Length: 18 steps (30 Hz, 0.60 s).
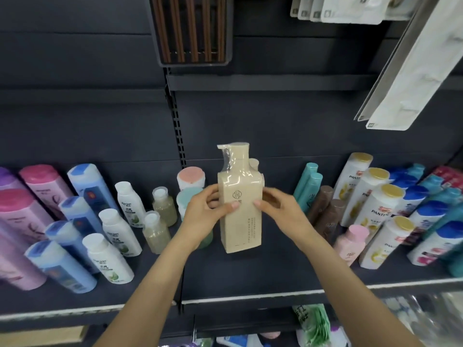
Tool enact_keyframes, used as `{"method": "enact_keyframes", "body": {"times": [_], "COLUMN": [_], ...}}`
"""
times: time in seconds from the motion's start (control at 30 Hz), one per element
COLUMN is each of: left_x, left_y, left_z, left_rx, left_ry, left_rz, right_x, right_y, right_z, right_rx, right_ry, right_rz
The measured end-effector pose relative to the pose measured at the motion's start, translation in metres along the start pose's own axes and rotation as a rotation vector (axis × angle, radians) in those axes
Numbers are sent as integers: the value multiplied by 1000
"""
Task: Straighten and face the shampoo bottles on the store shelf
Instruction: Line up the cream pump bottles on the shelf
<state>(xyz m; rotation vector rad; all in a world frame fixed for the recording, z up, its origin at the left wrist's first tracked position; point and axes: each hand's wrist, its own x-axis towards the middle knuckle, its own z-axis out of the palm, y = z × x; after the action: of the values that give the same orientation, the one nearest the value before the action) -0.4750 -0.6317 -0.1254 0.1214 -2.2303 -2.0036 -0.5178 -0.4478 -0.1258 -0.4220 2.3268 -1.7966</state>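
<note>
A tall beige pump bottle (pixel 240 216) wrapped in clear film stands upright at the middle of the dark shelf (pixel 250 279), its label facing me. My left hand (pixel 205 216) grips its left side with the thumb across the front. My right hand (pixel 280 209) holds its right side, thumb on the label. A second beige bottle (pixel 254 164) peeks out just behind it. Round pink-capped (pixel 191 177) and teal-capped bottles (pixel 186 196) stand right behind my left hand.
Left of centre stand olive bottles (pixel 164 205), white bottles (pixel 129 202), blue bottles (pixel 62 264) and pink ones (pixel 22 219). To the right are teal tubes (pixel 308 186), brown bottles (pixel 323 209), white gold-capped bottles (pixel 375 211) and blue-capped ones (pixel 431 214). A basket (pixel 193 31) hangs above.
</note>
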Motion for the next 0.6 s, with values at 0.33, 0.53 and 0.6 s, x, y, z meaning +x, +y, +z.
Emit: {"method": "enact_keyframes", "body": {"times": [0.33, 0.53, 0.6], "left_x": [-3, 10, 12], "left_y": [4, 11, 16], "left_z": [1, 16, 22], "left_rx": [-126, 112, 115], "left_ry": [1, 110, 146], "left_rz": [-147, -158, -196], "right_x": [-13, -5, -6], "right_y": [3, -14, -19], "right_z": [16, 31, 36], "right_rx": [190, -369, -497], "right_ry": [105, 327, 348], "right_rz": [170, 69, 36]}}
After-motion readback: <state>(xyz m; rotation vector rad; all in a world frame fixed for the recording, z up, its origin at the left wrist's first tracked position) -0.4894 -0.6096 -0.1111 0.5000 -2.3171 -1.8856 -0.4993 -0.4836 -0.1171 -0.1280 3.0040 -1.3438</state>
